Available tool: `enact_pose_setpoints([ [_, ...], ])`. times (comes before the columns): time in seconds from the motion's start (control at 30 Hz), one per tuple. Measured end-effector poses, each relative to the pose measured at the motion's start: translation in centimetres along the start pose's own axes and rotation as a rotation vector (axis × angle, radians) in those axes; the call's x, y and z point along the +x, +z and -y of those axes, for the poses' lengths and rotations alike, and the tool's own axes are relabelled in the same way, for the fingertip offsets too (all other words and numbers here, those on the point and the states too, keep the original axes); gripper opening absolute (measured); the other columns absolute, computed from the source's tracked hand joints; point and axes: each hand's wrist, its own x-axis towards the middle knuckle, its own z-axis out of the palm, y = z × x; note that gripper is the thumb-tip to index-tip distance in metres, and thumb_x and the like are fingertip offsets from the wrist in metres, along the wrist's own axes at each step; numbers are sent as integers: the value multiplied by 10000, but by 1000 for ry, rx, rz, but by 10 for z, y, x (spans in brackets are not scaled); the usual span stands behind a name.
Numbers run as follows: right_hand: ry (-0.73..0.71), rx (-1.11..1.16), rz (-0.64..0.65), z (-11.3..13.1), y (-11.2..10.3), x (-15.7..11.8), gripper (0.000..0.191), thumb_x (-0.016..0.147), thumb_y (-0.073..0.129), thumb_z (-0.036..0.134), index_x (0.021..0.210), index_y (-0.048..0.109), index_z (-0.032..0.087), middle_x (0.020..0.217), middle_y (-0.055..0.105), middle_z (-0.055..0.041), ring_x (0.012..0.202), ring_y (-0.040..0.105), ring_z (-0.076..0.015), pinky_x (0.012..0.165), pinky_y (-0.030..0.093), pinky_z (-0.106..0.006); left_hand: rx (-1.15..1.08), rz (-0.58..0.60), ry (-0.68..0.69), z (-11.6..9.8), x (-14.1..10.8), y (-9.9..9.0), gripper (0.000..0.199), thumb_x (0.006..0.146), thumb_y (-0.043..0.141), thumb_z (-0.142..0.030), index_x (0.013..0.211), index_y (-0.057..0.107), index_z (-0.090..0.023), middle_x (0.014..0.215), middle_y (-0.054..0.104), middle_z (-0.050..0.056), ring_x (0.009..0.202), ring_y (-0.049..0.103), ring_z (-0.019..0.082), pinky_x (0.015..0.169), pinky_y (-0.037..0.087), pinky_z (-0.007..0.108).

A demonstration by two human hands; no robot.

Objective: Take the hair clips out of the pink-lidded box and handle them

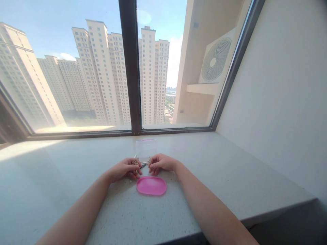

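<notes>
Lying on the stone windowsill [224, 170]: a plastic bag [146, 149] behind the left hand [125, 169] and right hand [162, 162], an oval plastic lid [151, 185] before them.

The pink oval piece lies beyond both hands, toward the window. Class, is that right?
No: the pink oval piece lies on the person's side of the left hand and right hand, not beyond them, as the head view shows.
</notes>
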Motion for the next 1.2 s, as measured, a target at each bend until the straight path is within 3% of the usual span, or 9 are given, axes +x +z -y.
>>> enact_pose_setpoints([
  [0.53, -30, -51, 21, 1, 0, 0, 417, 600, 823, 374, 803, 570, 113, 743, 665, -47, 634, 664, -146, 586, 525, -236, 14, 27, 9, 1, 0, -2, 395, 736, 727, -381, 1010, 554, -157, 839, 709, 78, 640, 644, 129, 578, 485, 215],
  [0.67, -34, -68, 26, 1, -1, 0, 413, 607, 816, 385, 804, 574, 115, 738, 666, -43, 617, 658, -139, 568, 518, -228, 23, 25, 48, 2, 1, -3, 358, 724, 733, -383, 924, 533, -162, 884, 708, 88, 606, 629, 120, 481, 425, 179],
  [0.77, -32, -81, 17, 2, -1, 0, 407, 596, 822, 372, 792, 574, 115, 729, 667, -40, 609, 652, -132, 560, 509, -219, 40, 37, 64, 3, 2, -4, 346, 707, 746, -378, 879, 557, -145, 888, 705, 95, 596, 618, 116, 488, 426, 189],
  [1.2, -37, -143, 13, 1, -2, 2, 414, 543, 842, 321, 716, 513, 139, 606, 616, 20, 560, 623, -125, 507, 458, -195, 48, 47, 93, 2, 2, -4, 352, 659, 780, -277, 900, 546, -170, 668, 615, -18, 512, 528, 81, 462, 360, 174],
])
